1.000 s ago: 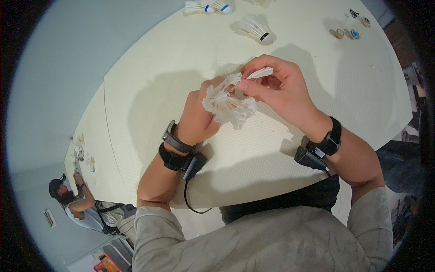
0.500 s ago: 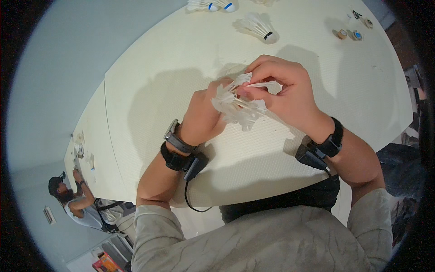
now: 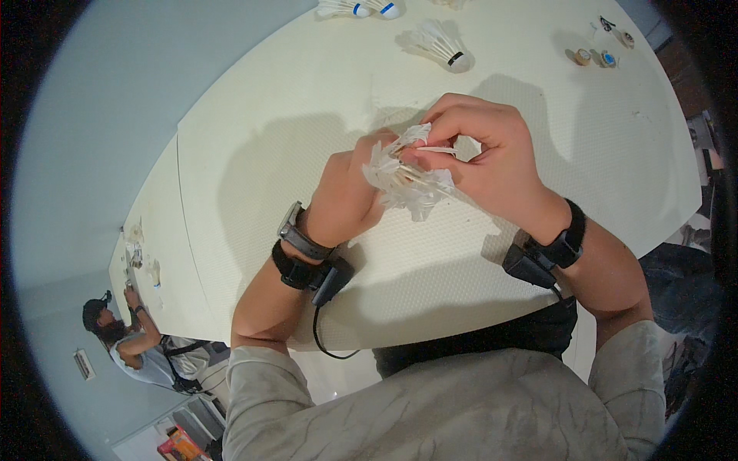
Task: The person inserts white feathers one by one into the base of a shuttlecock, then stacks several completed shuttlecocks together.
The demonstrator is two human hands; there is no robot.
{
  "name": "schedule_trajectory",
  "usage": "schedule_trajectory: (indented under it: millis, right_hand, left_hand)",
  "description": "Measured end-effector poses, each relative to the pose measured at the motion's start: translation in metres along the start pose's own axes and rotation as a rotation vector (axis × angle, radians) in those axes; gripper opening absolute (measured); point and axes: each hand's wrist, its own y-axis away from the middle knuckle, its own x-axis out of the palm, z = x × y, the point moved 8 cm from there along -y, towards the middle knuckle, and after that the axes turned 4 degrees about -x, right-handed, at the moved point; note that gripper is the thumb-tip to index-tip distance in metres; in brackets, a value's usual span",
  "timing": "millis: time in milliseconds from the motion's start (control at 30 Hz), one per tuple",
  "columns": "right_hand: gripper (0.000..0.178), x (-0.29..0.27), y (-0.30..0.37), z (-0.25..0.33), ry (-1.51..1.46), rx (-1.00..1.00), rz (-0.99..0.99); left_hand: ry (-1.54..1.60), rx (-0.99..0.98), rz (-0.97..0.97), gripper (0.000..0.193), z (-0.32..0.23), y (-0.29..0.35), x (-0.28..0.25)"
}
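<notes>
A white feather shuttlecock (image 3: pixel 407 180) is held above the cream table (image 3: pixel 254 154) between both of my hands. My left hand (image 3: pixel 346 196) grips it from the left and below. My right hand (image 3: pixel 484 157) curls over its right side, and its fingertips pinch a single white feather (image 3: pixel 434 147) at the top. The cork end is hidden inside my hands. Both wrists wear dark bands with small devices; a cable hangs from the left one.
More shuttlecocks lie at the far side of the table: one with a black band (image 3: pixel 442 44) and two with blue bands (image 3: pixel 357 9). Small round parts (image 3: pixel 596 58) sit at the far right. Another person (image 3: pixel 131 346) works at a second table, lower left.
My right hand has curled further over the shuttlecock, and the single feather has moved from sticking out to the right to lying against the feathers. The shuttlecock has turned slightly.
</notes>
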Motion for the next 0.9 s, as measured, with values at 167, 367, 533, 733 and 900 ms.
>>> schedule_trajectory:
  millis: [167,367,533,733,900]
  right_hand:
    - [0.017,0.005,0.0,-0.003,-0.023,0.046,0.045]
    - [0.022,0.005,0.002,-0.014,0.046,0.149,0.12]
    - [0.015,0.005,0.0,-0.02,-0.023,0.14,0.065]
    - [0.025,0.01,-0.003,-0.02,0.827,-0.196,0.118]
    - [0.025,0.016,0.0,-0.034,0.825,-0.047,0.446]
  left_hand:
    - [0.022,-0.048,0.009,0.05,0.01,0.002,0.009]
    - [-0.045,-0.05,0.02,0.051,0.005,0.001,0.011]
    - [-0.008,-0.063,-0.065,0.039,0.016,0.003,0.004]
    - [0.715,-0.346,-0.453,0.019,0.058,0.007,-0.011]
    - [0.732,-0.412,-0.437,0.019,0.059,0.007,-0.007]
